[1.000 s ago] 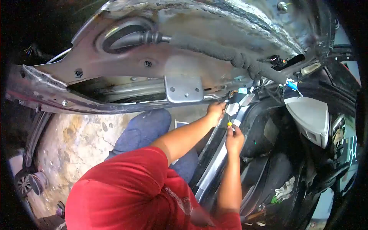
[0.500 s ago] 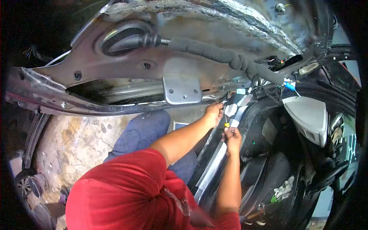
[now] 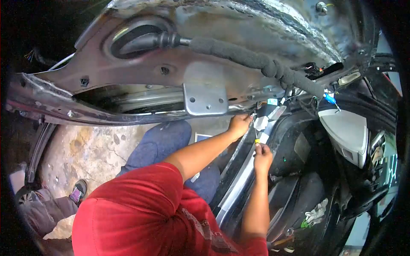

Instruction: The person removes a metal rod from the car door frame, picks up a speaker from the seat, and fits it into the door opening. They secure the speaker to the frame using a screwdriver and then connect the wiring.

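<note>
My left hand (image 3: 240, 127) is closed in a pinch beside the door sill, its fingertips at a small light-coloured part near the wires; I cannot tell what that part is. My right hand (image 3: 263, 158) lies just below, thumb and fingers closed on a small yellow piece (image 3: 257, 141). A thin, light line runs up from the yellow piece toward the left fingertips. Beside both hands is a crumpled white patch (image 3: 261, 123) on dark material. A pale blue connector (image 3: 272, 102) with wires sits just above it. The silver sill strip (image 3: 239, 181) runs down beside my right forearm.
A bare metal car panel (image 3: 141, 89) spans the top, with a grey plate (image 3: 206, 100) and a black fabric-wrapped harness (image 3: 252, 59). At right are a grey trim piece (image 3: 344, 134), a blue connector (image 3: 329, 98) and white gloves (image 3: 317, 212). Another person's shoe (image 3: 78, 192) is at left.
The view has shifted slightly. Both hands keep their grip near the wires. At left, the other person's leg and shoe have moved further into view.
</note>
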A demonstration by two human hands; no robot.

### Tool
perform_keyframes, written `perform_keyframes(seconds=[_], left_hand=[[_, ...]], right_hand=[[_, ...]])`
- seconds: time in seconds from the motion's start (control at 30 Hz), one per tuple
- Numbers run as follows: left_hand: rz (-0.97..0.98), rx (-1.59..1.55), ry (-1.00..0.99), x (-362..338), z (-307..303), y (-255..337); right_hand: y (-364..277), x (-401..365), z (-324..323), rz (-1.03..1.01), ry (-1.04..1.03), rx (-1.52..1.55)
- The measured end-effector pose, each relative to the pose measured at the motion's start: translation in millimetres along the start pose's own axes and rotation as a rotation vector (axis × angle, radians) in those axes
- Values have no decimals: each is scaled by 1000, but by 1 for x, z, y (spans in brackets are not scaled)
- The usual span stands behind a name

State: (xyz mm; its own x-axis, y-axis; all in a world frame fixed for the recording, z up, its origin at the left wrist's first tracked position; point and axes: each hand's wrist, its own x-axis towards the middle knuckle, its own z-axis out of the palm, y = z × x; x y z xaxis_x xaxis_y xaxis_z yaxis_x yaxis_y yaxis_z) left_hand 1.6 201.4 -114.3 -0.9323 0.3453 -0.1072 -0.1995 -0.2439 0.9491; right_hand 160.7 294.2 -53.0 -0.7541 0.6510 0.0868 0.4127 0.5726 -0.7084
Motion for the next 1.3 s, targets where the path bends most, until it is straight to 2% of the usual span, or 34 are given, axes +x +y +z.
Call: perform_keyframes(seconds=[0.03, 0.07, 0.13, 0.17, 0.23, 0.27, 0.33, 0.37, 0.43, 0.47, 0.57, 0.67, 0.7, 0.77, 0.83, 0.87, 0.93, 0.97, 1.07, 1.1, 1.13, 1.2, 1.27, 1.3], left_hand=[[7, 50, 11, 0, 0, 2], [12, 101, 21, 0, 0, 4], [14, 94, 19, 1, -2, 4], [19, 86, 21, 2, -2, 3], [18, 121, 7, 4, -5, 2], [21, 155, -8, 4, -5, 3], [61, 203, 9, 3, -6, 5], [101, 252, 25, 2, -6, 7], [96, 246, 41, 0, -4, 8], [90, 240, 56, -1, -3, 8], [189, 174, 129, -5, 3, 3], [89, 139, 58, 1, -1, 2], [87, 142, 58, -1, -1, 2], [55, -208, 34, -2, 4, 1], [40, -231, 46, -1, 4, -1], [27, -257, 56, 1, 5, -1], [20, -145, 47, 1, 1, 1], [14, -32, 37, -2, -1, 7], [61, 76, 100, 1, 0, 8], [60, 75, 101, 3, 0, 6], [53, -14, 61, -2, -3, 10], [49, -98, 22, -3, -3, 12], [-12, -249, -14, -3, -2, 8], [-42, -327, -33, -3, 0, 6]], right_hand=[[-2, -2, 1, -144, 115, -157], [-4, -4, 2, -140, 115, -158], [-6, -6, 4, -321, 291, -381], [-6, -6, 4, -319, 289, -381], [-8, -5, 3, 135, -17, 79], [-9, -5, 1, 135, -18, 79], [-9, -4, -4, 283, -152, 231], [-1, -1, -1, 282, -154, 230], [9, 4, 8, -9, 39, 118], [10, 5, 8, -9, 40, 117], [12, 6, 4, 65, 14, 177], [10, 0, 2, 179, -53, 192], [7, -1, 2, 262, -89, 305], [-3, -3, -1, 344, -127, 419], [-9, -5, -5, 480, -198, 601], [-6, -2, -3, 480, -199, 600], [3, 4, 3, 37, 8, 223], [6, 9, 4, -32, 67, 107], [7, 7, 4, 69, 13, 97], [8, 8, 3, 231, -138, 327], [5, 5, 0, 237, -139, 325], [-11, 1, -7, 469, -321, 611], [-8, 0, -4, 488, -300, 570], [-3, -1, -1, 383, -229, 464]])
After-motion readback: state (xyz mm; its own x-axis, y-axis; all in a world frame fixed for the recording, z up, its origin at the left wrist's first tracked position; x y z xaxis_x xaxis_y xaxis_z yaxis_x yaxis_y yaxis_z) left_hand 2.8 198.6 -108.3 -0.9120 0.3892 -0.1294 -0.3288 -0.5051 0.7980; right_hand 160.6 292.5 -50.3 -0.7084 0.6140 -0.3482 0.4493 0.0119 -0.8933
